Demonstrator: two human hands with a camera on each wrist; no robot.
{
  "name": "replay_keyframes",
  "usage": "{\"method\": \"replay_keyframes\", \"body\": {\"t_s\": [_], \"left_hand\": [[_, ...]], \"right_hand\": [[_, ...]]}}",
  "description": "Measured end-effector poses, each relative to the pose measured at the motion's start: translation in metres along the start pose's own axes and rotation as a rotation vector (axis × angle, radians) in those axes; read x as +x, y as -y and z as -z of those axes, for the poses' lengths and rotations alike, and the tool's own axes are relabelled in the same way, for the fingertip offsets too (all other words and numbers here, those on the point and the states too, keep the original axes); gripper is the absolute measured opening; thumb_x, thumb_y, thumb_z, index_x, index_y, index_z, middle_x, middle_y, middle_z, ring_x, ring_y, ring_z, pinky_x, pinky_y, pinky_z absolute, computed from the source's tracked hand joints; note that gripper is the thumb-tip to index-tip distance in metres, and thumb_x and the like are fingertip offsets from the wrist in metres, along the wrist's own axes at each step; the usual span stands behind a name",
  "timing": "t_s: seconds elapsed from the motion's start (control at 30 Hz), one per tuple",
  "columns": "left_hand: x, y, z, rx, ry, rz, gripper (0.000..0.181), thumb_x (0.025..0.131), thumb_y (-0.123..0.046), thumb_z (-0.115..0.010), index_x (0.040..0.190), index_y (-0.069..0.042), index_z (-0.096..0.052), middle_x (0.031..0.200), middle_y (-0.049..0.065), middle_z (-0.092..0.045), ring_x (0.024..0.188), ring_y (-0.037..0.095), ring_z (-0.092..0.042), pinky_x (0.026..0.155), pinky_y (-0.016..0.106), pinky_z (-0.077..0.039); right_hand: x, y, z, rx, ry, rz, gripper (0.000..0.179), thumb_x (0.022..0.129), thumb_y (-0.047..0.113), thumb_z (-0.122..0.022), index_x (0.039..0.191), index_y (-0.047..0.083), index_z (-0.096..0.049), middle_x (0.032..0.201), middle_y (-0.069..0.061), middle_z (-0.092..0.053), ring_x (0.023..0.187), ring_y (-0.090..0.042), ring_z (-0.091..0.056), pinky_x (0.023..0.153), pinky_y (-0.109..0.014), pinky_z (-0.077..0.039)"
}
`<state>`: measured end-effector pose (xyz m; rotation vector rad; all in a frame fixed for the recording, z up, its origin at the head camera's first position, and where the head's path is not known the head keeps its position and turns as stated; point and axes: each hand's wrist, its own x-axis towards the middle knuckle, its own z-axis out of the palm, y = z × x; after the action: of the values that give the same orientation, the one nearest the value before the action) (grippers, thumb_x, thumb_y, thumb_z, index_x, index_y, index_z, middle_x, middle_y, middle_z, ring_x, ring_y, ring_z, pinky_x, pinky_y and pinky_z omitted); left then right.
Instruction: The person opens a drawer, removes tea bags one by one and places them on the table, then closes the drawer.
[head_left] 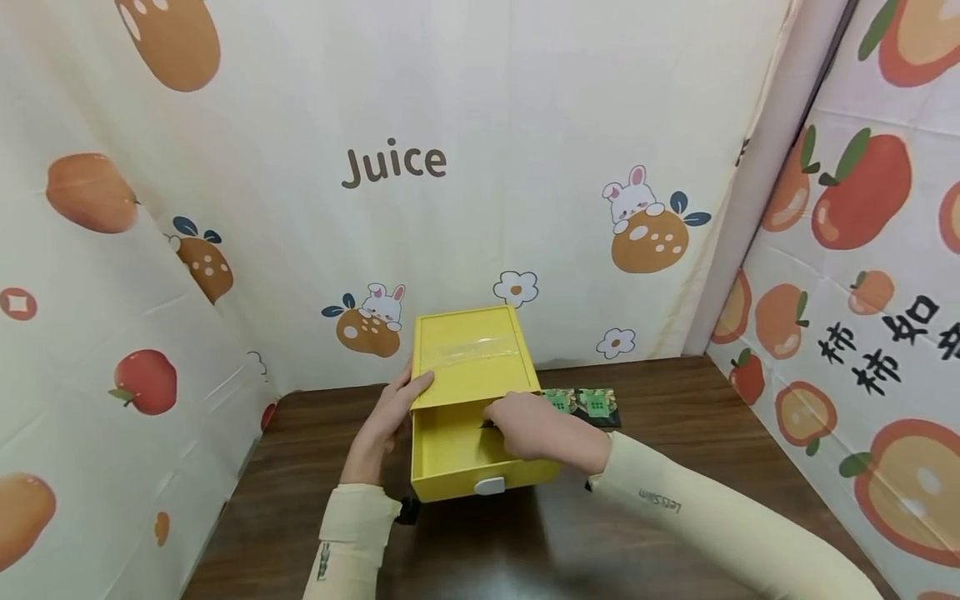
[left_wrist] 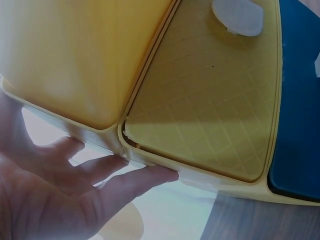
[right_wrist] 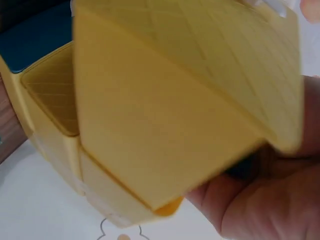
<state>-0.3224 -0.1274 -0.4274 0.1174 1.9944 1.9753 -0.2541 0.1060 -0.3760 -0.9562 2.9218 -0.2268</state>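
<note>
The yellow drawer (head_left: 450, 487) is leaving room from above at left, but the right hand (head_left: 528, 425) is blocking its right, the yellow cabinet (head_left: 480, 382) is covering its back, the left hand (head_left: 390, 412) is blocking the cabinet's left, and green packets (head_left: 597, 404) are lying at right.

Left forearm (head_left: 351, 533) enters the head view at 7 o'clock; left hand (head_left: 388, 414) extended, fingers (left_wrist: 145, 181) parted, thumb (head_left: 422, 385) toward 2 o'clock. Right forearm (head_left: 708, 510) enters at 4 o'clock, directed toward 10 o'clock; right hand (head_left: 531, 427) has curled fingers, back uppermost.
</note>
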Motion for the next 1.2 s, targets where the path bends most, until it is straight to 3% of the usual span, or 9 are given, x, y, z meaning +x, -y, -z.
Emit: {"method": "replay_keyframes", "body": {"t_s": [0.17,0.33,0.43,0.57,0.63,0.8,0.9,1.03,1.2], "left_hand": [[-0.013,-0.012,-0.003,0.002,0.006,0.019,0.068,0.100,-0.039,-0.054,0.155,-0.039,-0.014,0.108,0.021,-0.062,0.090,0.036,-0.067,0.071,0.050,-0.055],[-0.018,-0.016,-0.003,0.027,0.007,0.015,0.068,0.100,-0.040,-0.053,0.156,-0.038,-0.013,0.105,0.020,-0.063,0.091,0.038,-0.066,0.071,0.049,-0.055],[-0.017,-0.017,-0.003,0.030,0.011,0.015,0.069,0.100,-0.041,-0.053,0.156,-0.038,-0.012,0.105,0.019,-0.063,0.092,0.039,-0.066,0.072,0.049,-0.055],[-0.016,-0.018,-0.004,0.025,0.014,0.016,0.070,0.100,-0.040,-0.053,0.156,-0.037,-0.012,0.107,0.018,-0.062,0.095,0.040,-0.065,0.075,0.051,-0.054],[-0.014,-0.018,-0.005,0.025,0.018,0.016,0.070,0.100,-0.040,-0.053,0.156,-0.037,-0.011,0.107,0.018,-0.062,0.096,0.040,-0.064,0.076,0.051,-0.054],[-0.007,-0.011,-0.002,0.014,0.027,0.012,0.070,0.100,-0.041,-0.053,0.156,-0.039,-0.011,0.107,0.018,-0.061,0.097,0.040,-0.065,0.076,0.051,-0.054],[0.000,-0.002,0.001,0.006,0.015,0.008,0.070,0.098,-0.045,-0.055,0.154,-0.042,-0.013,0.110,0.018,-0.061,0.096,0.038,-0.065,0.075,0.051,-0.054],[0.006,0.005,0.003,0.018,-0.007,0.004,0.071,0.094,-0.052,-0.058,0.152,-0.047,-0.016,0.112,0.019,-0.060,0.093,0.034,-0.066,0.074,0.050,-0.055],[0.007,0.008,0.002,0.027,-0.020,-0.018,0.071,0.093,-0.054,-0.059,0.151,-0.048,-0.020,0.107,0.020,-0.062,0.087,0.033,-0.068,0.071,0.046,-0.056]], "right_hand": [[-0.017,-0.005,0.006,0.099,0.005,0.039,0.026,0.089,-0.007,-0.057,0.101,0.011,-0.070,0.083,0.004,-0.064,0.064,-0.010,-0.052,0.060,-0.025,-0.043],[-0.038,-0.014,0.017,0.213,-0.077,0.104,0.029,0.095,-0.005,-0.051,0.112,0.010,-0.070,0.100,0.000,-0.069,0.081,-0.010,-0.061,0.071,-0.026,-0.050],[-0.052,-0.024,0.025,0.289,-0.137,0.130,0.028,0.097,-0.004,-0.049,0.112,0.011,-0.068,0.088,0.000,-0.066,0.068,-0.007,-0.053,0.065,-0.026,-0.046],[-0.071,-0.041,0.037,0.404,-0.193,0.114,0.024,0.098,-0.003,-0.051,0.108,0.013,-0.065,0.078,0.002,-0.060,0.060,-0.005,-0.045,0.059,-0.025,-0.044],[-0.081,-0.051,0.041,0.447,-0.205,0.088,0.022,0.098,-0.002,-0.052,0.107,0.013,-0.065,0.082,0.002,-0.062,0.061,-0.006,-0.048,0.058,-0.026,-0.045],[-0.102,-0.080,0.045,0.449,-0.179,0.006,0.020,0.097,-0.002,-0.054,0.106,0.013,-0.065,0.090,0.002,-0.066,0.068,-0.009,-0.055,0.060,-0.027,-0.047],[-0.111,-0.100,0.037,0.418,-0.155,-0.068,0.020,0.097,-0.002,-0.053,0.106,0.011,-0.065,0.082,0.001,-0.062,0.060,-0.009,-0.051,0.057,-0.027,-0.044],[-0.117,-0.133,0.007,0.387,-0.165,-0.182,0.023,0.097,-0.004,-0.048,0.108,0.006,-0.065,0.073,-0.001,-0.056,0.050,-0.008,-0.040,0.051,-0.027,-0.038],[-0.119,-0.171,-0.040,0.332,-0.246,-0.273,0.031,0.095,-0.008,-0.046,0.115,0.000,-0.068,0.091,-0.008,-0.067,0.055,-0.010,-0.045,0.054,-0.030,-0.039]]}}
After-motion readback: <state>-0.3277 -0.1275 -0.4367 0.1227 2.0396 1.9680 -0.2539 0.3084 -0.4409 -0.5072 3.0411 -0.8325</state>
